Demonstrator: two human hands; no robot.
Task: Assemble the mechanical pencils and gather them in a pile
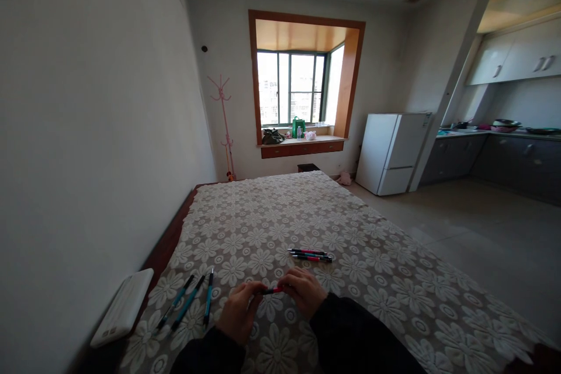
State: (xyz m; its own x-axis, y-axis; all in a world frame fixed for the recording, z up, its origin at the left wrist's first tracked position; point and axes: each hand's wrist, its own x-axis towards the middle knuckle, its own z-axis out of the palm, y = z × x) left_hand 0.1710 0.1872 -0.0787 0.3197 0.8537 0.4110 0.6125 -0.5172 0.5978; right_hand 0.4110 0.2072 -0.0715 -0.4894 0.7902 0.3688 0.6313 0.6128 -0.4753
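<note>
Between my two hands, just above the floral tablecloth [245, 228], is a red and black pen [272, 290]. My left hand [240, 308] pinches its black end, while the fingers of my right hand [305, 291] close around the red end. Both pen tips are hidden by the fingers. Beyond my right hand lies a small bunch of pens [309, 257], side by side, with red, black and teal parts. To the left of my left hand, three blue and black pens lie apart, the nearest blue pen [209, 297] almost upright in the view.
A white box-like object [125, 307] lies at the table's left edge by the wall. Past the table stand a pink coat rack [225, 117], a dark stool [308, 168] and a white fridge [388, 155]. Bags, including a green bag [298, 126], sit on the window sill.
</note>
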